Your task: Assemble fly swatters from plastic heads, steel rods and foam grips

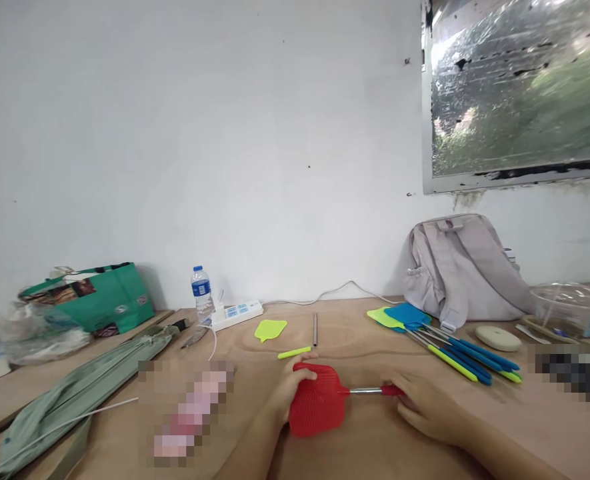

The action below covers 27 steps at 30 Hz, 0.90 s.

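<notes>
A red fly swatter lies on the wooden table in front of me. My left hand grips the left edge of its red mesh head. My right hand holds the red grip at the end of its thin metal rod. A loose yellow-green swatter head, a yellow-green handle piece and a metal rod lie apart just beyond the red swatter.
Several blue and yellow-green fly swatters lie at the right, near a grey backpack and a pale oval case. A water bottle, a white power strip, a green bag and a grey-green pouch sit at the left.
</notes>
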### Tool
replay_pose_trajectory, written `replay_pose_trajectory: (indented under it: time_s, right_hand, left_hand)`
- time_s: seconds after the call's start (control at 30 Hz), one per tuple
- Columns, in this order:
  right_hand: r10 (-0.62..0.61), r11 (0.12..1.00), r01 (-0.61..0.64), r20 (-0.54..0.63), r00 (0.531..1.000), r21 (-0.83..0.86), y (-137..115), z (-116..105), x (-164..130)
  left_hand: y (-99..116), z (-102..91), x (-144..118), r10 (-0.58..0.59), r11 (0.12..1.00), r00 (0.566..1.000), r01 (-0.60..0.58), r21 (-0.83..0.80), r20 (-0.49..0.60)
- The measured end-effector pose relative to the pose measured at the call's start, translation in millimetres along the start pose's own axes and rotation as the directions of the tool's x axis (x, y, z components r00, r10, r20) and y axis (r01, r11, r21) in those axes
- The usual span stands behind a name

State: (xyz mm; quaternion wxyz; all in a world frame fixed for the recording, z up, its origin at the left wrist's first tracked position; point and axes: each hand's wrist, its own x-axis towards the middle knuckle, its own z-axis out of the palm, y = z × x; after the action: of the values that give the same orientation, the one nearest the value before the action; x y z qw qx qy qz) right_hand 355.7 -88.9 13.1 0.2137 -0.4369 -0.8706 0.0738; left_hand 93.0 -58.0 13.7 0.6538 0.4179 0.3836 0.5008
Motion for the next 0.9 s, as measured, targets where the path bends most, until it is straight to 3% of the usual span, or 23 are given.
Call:
replay_pose_trajectory:
  time_s: [0.13,0.2,0.27,0.33,0.43,0.53,0.63,0.7,0.77,0.9]
  right_hand:
    - [-0.088,0.995,0.086,0.048,0.995,0.054,8.4,-2.1,-0.6]
    - [-0.071,0.996,0.071,-0.003,0.997,0.044,19.6,1.4,0.8]
    - [-0.046,0.999,0.045,-0.107,0.993,-0.006,35.8,3.6,2.3]
    - [-0.038,0.997,0.021,-0.225,0.974,-0.08,54.5,1.4,2.7]
    - [-0.037,0.986,-0.032,-0.404,0.914,-0.163,82.2,-10.7,-1.0]
    - [0.127,0.951,-0.257,-0.545,0.829,-0.17,104.8,-24.8,-9.8]
    - [0.351,0.843,-0.502,-0.508,0.787,-0.195,119.4,-32.0,-18.9]
    - [0.45,0.766,-0.601,-0.475,0.756,-0.23,123.8,-32.8,-22.3]
    - [0.489,0.735,-0.632,-0.454,0.745,-0.245,124.2,-32.1,-22.8]
    - [0.457,0.76,-0.591,-0.424,0.782,-0.271,118.5,-29.7,-20.1]
  left_hand:
    - [12.7,-12.5,1.1,-0.009,0.986,0.993,0.029,-0.166,0.12]
    - [18.7,-17.5,4.2,0.092,0.964,0.99,-0.06,-0.26,0.11]
    - [23.2,-24.9,9.4,0.232,0.937,0.973,-0.219,-0.273,0.017]
    - [24.2,-35.3,16.1,0.362,0.913,0.927,-0.374,-0.166,-0.1]
    - [18.1,-50.6,26.6,0.528,0.848,0.816,-0.488,0.207,-0.235]
    - [10.1,-57.4,32.1,0.648,0.697,0.733,-0.457,0.553,-0.21]
    - [7.9,-55.6,30.6,0.707,0.494,0.702,-0.4,0.772,-0.088]
    - [9.5,-53.3,27.7,0.736,0.334,0.677,-0.349,0.875,-0.01]
    - [11.5,-51.9,25.4,0.748,0.183,0.661,-0.28,0.942,0.052]
    - [13.2,-51.6,25.5,0.748,-0.05,0.652,-0.133,0.99,0.125]
